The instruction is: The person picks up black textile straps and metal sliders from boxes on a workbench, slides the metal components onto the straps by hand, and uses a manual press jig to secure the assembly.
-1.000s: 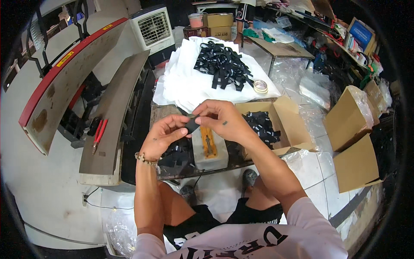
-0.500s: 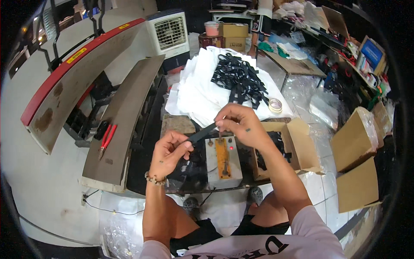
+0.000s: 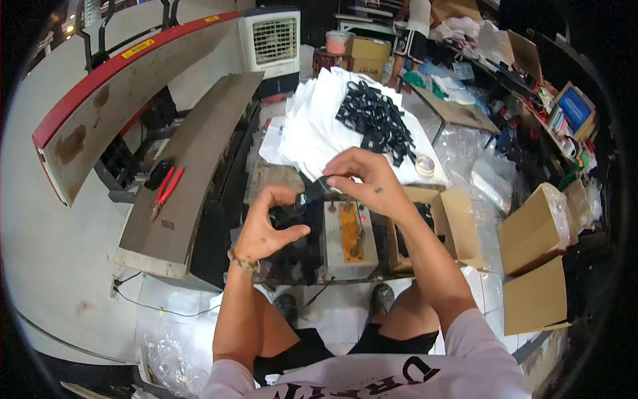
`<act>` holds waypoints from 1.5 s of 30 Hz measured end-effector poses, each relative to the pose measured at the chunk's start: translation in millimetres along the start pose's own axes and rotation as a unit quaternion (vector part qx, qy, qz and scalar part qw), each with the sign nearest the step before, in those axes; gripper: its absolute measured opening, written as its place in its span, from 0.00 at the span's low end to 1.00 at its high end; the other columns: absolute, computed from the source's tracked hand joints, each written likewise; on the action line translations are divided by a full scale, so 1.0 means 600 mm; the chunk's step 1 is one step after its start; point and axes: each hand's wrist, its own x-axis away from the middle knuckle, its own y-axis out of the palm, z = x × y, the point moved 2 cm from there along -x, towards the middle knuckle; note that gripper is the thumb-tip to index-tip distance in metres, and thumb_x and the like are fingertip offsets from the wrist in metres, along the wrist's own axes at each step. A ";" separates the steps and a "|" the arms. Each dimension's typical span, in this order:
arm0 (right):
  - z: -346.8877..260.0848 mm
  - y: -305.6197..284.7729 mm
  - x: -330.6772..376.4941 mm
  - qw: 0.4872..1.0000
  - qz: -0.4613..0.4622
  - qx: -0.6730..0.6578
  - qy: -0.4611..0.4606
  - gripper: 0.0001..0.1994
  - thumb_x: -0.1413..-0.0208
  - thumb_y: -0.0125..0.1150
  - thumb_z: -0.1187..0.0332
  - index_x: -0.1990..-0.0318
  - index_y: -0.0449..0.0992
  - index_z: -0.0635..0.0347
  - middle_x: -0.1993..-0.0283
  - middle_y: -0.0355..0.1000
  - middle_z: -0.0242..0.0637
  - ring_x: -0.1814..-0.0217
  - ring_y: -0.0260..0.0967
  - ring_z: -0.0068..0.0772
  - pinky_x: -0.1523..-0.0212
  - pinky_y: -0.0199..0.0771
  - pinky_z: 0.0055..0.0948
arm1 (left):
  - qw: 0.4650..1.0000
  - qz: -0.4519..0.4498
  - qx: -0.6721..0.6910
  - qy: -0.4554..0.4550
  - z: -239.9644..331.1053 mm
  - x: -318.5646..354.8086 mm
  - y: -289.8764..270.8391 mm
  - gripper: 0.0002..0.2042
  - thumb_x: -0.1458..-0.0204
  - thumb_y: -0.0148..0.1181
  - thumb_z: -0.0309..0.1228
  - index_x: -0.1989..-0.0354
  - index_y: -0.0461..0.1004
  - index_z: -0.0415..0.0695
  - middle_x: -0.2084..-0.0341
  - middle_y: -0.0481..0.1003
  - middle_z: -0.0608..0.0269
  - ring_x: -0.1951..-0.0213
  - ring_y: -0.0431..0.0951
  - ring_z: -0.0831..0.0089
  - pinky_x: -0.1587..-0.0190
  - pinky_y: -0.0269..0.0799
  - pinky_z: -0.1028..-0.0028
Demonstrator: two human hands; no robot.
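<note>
Here the right hand (image 3: 362, 178) is doing the holding: its thumb and fingertips are pinching the end of a black strap (image 3: 318, 188), which is hanging in the air over the worktable, short of the grey box (image 3: 334, 241). The left hand (image 3: 266, 229) is facing it from across the gap, thumb standing well away from the curled fingers in a wide C. The strap's lower part is running close by those left fingertips; whether it is touching them, I cannot tell. A bracelet (image 3: 244, 261) is circling the left wrist.

Below, the grey box is showing its orange plate (image 3: 349, 229), and a small red light (image 3: 363, 218) is glowing near the right-hand edge. Dark pieces are lying on the table behind the left hand, too shadowed to make out.

Further off, a tangled black pile (image 3: 375, 120) is resting on white sheets (image 3: 307, 123), with a tape roll (image 3: 425, 165) sitting just beside it. To the right of the grey box, an open carton (image 3: 462, 223) is holding more black pieces (image 3: 425, 214). Over on the left, red-handled pliers (image 3: 166, 193) are lying on a long brown board (image 3: 193, 156), and a cooler (image 3: 272, 43) is standing beyond its far end.
</note>
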 end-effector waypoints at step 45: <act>0.157 -0.051 0.141 0.970 0.137 -0.143 0.140 0.08 0.44 0.63 0.79 0.57 0.80 0.68 0.63 0.78 0.33 0.61 0.72 0.16 0.60 0.74 0.18 | 0.949 -0.119 0.130 -0.263 -0.054 -0.044 0.148 0.07 0.47 0.65 0.21 0.60 0.80 0.36 0.67 0.80 0.61 0.66 0.79 0.77 0.60 0.75 0.78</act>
